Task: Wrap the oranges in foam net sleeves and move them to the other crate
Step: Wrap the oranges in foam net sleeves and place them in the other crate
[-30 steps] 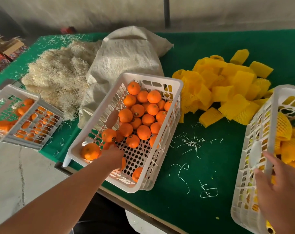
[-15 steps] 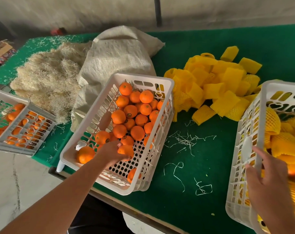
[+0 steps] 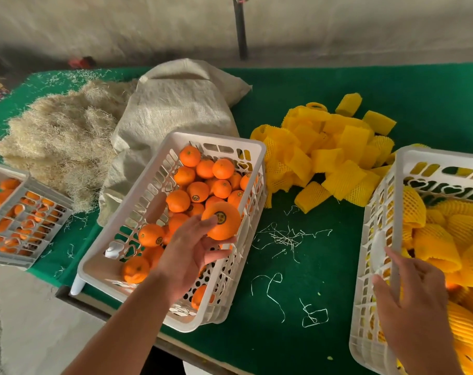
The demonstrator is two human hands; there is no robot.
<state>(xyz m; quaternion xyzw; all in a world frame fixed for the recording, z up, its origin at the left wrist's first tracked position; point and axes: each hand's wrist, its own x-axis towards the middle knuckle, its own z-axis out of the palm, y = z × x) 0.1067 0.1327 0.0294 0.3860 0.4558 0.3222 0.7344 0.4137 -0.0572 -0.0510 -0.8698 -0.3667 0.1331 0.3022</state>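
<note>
**Left hand lifts one orange over the source crate**

Far left, at the table's point(image 3: 324, 307) left edge: grey crate point(image 3: 27, 226) w/ oranges, hanging partly off. Behind it a straw pile point(image 3: 62, 136), then a woven sack point(image 3: 175, 104) toward the back edge. Centre-left, white crate point(image 3: 221, 142) of loose oranges point(image 3: 200, 182) overhangs the near edge. Left hand point(image 3: 189, 253), palm up, fingers curled round one stickered orange point(image 3: 223, 220), held above the crate's right wall. Mid-table: white strands point(image 3: 284, 236), then yellow foam net sleeves point(image 3: 335, 150) heaped toward the back. Right edge: second white crate point(image 3: 378, 239) w/ sleeved oranges point(image 3: 446, 239). Right hand point(image 3: 411, 301) rests on its left rim, fingers spread & straight, gripping nothing.
</note>
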